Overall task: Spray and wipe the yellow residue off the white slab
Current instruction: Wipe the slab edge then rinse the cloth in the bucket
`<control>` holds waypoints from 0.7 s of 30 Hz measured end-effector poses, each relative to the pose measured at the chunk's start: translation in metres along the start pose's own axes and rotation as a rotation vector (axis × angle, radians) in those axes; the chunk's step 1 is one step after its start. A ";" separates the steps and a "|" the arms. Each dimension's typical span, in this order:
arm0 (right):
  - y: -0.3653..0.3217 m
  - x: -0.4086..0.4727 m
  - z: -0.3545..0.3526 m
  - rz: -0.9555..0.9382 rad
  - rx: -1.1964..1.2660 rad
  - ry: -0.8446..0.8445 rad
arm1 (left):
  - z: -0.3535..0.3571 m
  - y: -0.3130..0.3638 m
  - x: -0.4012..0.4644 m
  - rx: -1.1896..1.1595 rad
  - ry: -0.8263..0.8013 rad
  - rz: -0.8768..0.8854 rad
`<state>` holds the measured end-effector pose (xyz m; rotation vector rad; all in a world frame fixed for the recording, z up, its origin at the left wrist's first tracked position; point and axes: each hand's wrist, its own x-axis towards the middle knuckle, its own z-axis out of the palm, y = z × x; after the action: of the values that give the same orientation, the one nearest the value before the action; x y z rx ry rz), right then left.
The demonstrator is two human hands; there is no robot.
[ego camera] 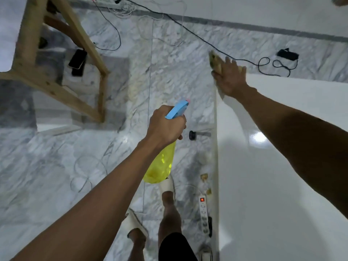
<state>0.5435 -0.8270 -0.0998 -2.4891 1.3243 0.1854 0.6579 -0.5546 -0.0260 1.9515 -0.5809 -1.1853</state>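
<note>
we look down at a glossy white slab (pixel 282 166) filling the right side, above a marble floor (pixel 56 166). our right hand (pixel 230 80) lies flat, pressing a yellowish cloth (pixel 215 62) onto the slab's far left corner. our left hand (pixel 165 125) is closed around the neck of a yellow spray bottle (pixel 160 164) with a blue trigger head, held out over the floor, just left of the slab. we judge the wiping step is underway; no residue shows clearly, so next likely calls for checking, then spraying again.
</note>
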 end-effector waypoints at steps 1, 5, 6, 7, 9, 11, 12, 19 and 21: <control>-0.002 -0.002 0.014 -0.011 -0.134 -0.115 | -0.001 -0.004 0.005 0.003 0.000 -0.002; -0.008 -0.002 0.014 0.032 -0.110 0.077 | -0.008 -0.019 0.011 -0.007 -0.021 -0.031; -0.009 0.005 0.010 0.055 -0.113 0.160 | -0.009 -0.022 0.012 0.003 -0.017 -0.034; -0.009 0.011 0.008 0.084 -0.142 0.181 | -0.010 -0.026 0.013 0.013 -0.014 -0.036; -0.010 0.023 0.013 0.134 -0.219 0.075 | -0.011 -0.034 0.013 0.027 -0.009 -0.043; -0.010 0.028 0.024 0.159 -0.242 0.005 | -0.011 -0.039 0.011 0.046 -0.009 -0.054; -0.009 0.029 0.028 0.162 -0.241 0.015 | -0.011 -0.041 0.009 0.055 -0.008 -0.059; -0.013 0.020 0.035 0.204 -0.211 0.055 | -0.012 -0.058 -0.009 0.068 -0.011 -0.067; -0.012 0.013 0.037 0.203 -0.210 0.064 | -0.014 -0.063 -0.015 0.058 -0.006 -0.069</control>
<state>0.5618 -0.8184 -0.1359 -2.5437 1.6632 0.3080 0.6633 -0.5008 -0.0642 2.0319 -0.5605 -1.2290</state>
